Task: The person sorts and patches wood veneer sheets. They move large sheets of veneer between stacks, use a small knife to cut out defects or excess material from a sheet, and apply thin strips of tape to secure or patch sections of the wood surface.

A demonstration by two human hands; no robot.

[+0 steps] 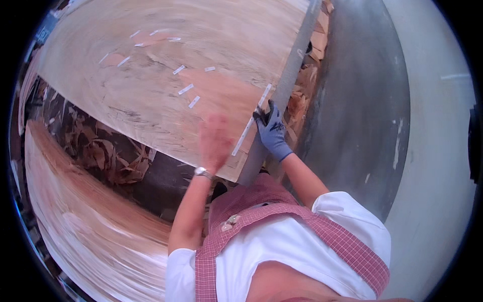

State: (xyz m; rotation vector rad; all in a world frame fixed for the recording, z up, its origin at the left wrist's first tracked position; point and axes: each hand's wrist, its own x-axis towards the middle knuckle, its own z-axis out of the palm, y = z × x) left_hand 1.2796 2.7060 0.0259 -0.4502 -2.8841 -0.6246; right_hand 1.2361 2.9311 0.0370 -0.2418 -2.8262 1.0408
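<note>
A large pale wood veneer sheet point(151, 100) lies in front of me, with reddish veneer patches point(221, 83) on it. Short white tape strips point(186, 89) sit around the patches. Along the sheet's right edge runs a long white strip point(244, 136). My right hand point(272, 130), in a blue-grey glove with dark fingertips, rests at that edge, its fingers apart and touching the long strip. My bare left hand point(215, 143) is over the sheet's near corner, left of the strip. Motion smears its fingers, so I cannot see whether they hold anything.
A grey edge bar point(284, 95) borders the sheet on the right. Veneer scraps point(115, 156) lie on the floor at left, with more scraps point(304, 83) beyond the bar. A curved stack of wood sheets point(85, 216) stands at lower left. Dark grey floor point(362, 100) extends right.
</note>
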